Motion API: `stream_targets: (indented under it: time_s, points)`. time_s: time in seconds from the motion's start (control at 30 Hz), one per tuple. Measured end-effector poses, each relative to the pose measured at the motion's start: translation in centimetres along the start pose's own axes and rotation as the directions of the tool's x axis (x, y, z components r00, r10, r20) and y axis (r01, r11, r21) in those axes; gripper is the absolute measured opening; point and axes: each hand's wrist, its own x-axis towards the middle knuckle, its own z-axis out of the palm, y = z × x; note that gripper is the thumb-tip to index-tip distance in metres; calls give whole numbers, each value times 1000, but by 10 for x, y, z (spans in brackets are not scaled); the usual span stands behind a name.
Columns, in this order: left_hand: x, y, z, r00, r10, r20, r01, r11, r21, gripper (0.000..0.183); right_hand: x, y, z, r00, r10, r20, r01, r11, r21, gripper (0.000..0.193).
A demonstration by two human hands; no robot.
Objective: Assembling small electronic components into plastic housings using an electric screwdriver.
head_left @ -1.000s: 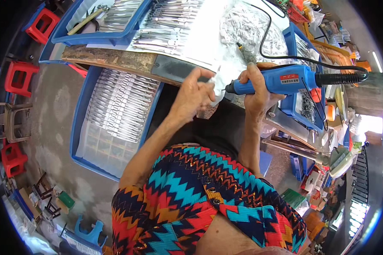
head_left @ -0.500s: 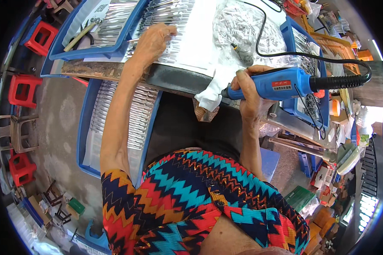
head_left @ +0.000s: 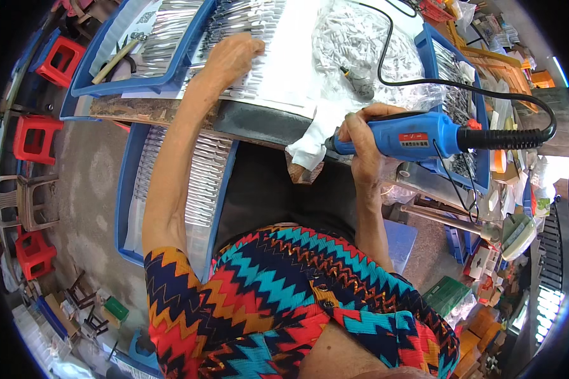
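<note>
My right hand (head_left: 365, 138) is wrapped round the blue body of a corded electric hand tool (head_left: 401, 136), held level at the table's front edge. The tool's nose points left at a white cloth or paper wrap (head_left: 313, 142) that hangs over the edge above a brown block (head_left: 305, 172). Farther left, my left hand (head_left: 232, 58) is closed, knuckles up, over rows of slender silver metal pieces (head_left: 259, 28) on white paper. Its fingertips are pressed together among these pieces; whether one is pinched there is hidden.
A blue tray (head_left: 164, 84) with metal pieces and a wooden-handled tool stands at the left. Plastic bags of small white parts (head_left: 373, 44) lie beyond the power tool, whose black cord (head_left: 449, 83) loops right. Below the table is another filled blue tray (head_left: 123, 208). Red stools (head_left: 38, 139) stand left.
The power tool and my right hand have shifted slightly left and down in the picture. My left hand stays over the metal pieces, its forearm a little farther left.
</note>
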Motion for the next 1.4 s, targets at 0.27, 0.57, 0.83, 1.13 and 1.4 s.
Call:
stream_targets:
  time_s: [0.27,0.57,0.83,1.13,1.4]
  points:
    - [24,9,-1,962,109,249,-167,961,223,5,-1,-1,0,999,-43,7,43,997,-61,21]
    - [18,-4,5,954,263,141,-288,937,199,3,-1,0,2,999,-19,-29,19,1000,-6,25]
    - [6,-19,-14,860,255,-442,-183,963,200,6,-4,1,3,998,-60,-19,60,998,-15,25]
    - [-7,0,-52,525,131,-841,114,968,223,7,-8,-1,5,995,-79,-63,77,997,-31,22]
    - [-47,96,-86,502,-386,-774,-293,766,-572,17,-3,2,4,990,-88,-108,82,995,-55,25]
